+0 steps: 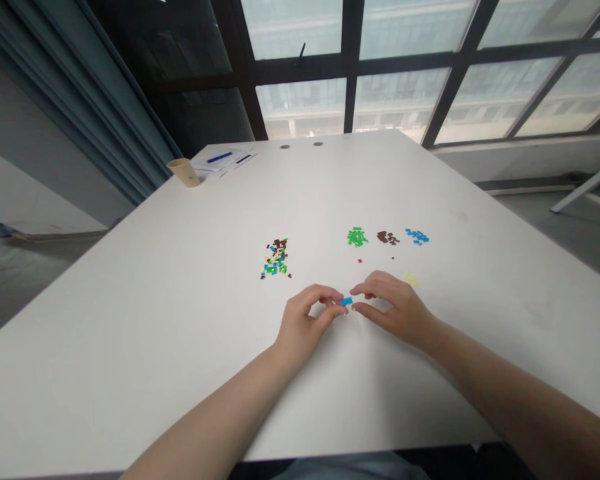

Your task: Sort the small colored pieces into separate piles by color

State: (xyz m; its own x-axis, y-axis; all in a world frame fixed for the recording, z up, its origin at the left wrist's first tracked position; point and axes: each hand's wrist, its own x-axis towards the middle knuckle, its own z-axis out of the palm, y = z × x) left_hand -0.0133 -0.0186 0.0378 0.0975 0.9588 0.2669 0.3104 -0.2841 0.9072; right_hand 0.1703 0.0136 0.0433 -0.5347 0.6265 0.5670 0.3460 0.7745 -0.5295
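Observation:
My left hand (pixel 307 320) and my right hand (pixel 395 308) meet low over the white table (pixel 180 320), and both pinch a small blue piece (pixel 347 301) between their fingertips. Beyond the left hand lies a mixed pile of tiny coloured pieces (pixel 276 259). Farther right sit sorted little heaps: green (pixel 357 237), brown (pixel 387 237) and blue (pixel 417 236). A few pale yellow pieces (pixel 411 279) lie just behind my right hand. One tiny red piece (pixel 359 261) lies alone in front of the green heap.
A paper cup (pixel 184 172) stands at the table's far left corner beside papers with blue pens (pixel 225 160). Large windows and a dark curtain are behind the table. A white slanted leg of other furniture shows at the far right.

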